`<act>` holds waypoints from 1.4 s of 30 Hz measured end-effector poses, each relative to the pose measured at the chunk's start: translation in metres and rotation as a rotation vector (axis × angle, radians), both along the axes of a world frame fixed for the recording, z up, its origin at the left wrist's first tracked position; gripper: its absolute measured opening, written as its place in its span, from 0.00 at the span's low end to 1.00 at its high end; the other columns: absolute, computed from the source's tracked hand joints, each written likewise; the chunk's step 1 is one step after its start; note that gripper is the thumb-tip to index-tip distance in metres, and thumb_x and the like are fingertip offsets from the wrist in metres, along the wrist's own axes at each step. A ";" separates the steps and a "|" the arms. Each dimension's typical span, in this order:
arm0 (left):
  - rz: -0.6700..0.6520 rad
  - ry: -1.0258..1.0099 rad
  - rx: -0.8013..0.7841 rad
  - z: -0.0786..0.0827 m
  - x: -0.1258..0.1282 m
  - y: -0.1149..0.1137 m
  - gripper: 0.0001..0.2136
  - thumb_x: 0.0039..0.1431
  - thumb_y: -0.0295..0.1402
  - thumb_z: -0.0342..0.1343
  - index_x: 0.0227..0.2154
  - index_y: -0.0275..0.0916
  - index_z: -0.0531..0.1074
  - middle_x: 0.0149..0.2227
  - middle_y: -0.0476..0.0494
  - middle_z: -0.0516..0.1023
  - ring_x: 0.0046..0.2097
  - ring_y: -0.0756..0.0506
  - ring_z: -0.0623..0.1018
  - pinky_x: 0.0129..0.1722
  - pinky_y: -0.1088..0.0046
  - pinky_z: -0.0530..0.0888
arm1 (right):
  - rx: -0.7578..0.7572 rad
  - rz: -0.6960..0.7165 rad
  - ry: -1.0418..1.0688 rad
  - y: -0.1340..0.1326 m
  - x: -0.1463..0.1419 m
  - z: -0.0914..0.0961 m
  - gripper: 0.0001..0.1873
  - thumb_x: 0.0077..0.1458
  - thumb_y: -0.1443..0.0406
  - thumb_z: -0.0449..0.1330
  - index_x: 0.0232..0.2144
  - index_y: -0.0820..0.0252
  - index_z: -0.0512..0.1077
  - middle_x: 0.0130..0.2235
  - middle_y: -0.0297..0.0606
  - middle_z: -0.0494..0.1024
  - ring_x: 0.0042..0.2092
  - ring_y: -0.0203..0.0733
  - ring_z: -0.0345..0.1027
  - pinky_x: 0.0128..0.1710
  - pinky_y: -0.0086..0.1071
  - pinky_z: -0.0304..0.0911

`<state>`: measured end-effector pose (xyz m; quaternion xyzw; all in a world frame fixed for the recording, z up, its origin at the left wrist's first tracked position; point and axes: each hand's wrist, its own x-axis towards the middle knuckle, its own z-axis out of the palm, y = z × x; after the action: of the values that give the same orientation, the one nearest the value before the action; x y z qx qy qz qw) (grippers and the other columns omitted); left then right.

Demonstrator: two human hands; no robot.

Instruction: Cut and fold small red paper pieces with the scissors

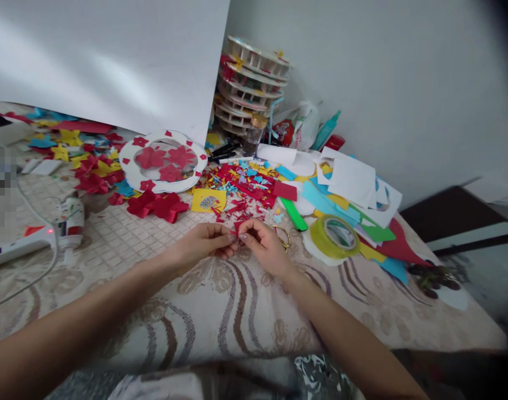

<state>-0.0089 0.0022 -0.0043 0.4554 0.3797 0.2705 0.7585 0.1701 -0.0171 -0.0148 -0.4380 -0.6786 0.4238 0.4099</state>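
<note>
Both my hands meet over the middle of the patterned tablecloth point(204, 322), fingertips close together. A small piece of red paper point(237, 226) is pinched between them. My left hand point(210, 240) grips it from the left with thumb and fingers. From the other side my right hand point(260, 243) pinches it too. Partly hidden behind my right hand are scissors with gold-coloured handles point(286, 239). Just beyond my fingers lies a heap of cut paper scraps point(245, 183) in red, yellow and blue. A yellow paper square point(209, 200) with small bits on it rests left of the heap.
A white paper ring with red pieces point(131, 172) lies among red paper flowers point(158, 205). At left are a glue gun point(73, 222) and a power strip point(24, 247). Yellow tape point(335, 238) and coloured sheets lie right. Stacked round frames point(254, 83) stand behind a jar point(254, 135).
</note>
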 end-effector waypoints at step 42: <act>0.048 -0.041 -0.111 -0.006 0.007 -0.007 0.07 0.50 0.33 0.59 0.26 0.33 0.71 0.27 0.47 0.76 0.27 0.54 0.73 0.30 0.77 0.68 | -0.068 -0.078 -0.024 -0.002 -0.006 0.000 0.08 0.58 0.60 0.52 0.29 0.58 0.63 0.26 0.31 0.64 0.28 0.34 0.58 0.28 0.29 0.57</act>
<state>-0.0022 -0.0044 -0.0104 0.3978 0.3894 0.2762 0.7835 0.1636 -0.0192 -0.0153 -0.4830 -0.6509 0.4251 0.4029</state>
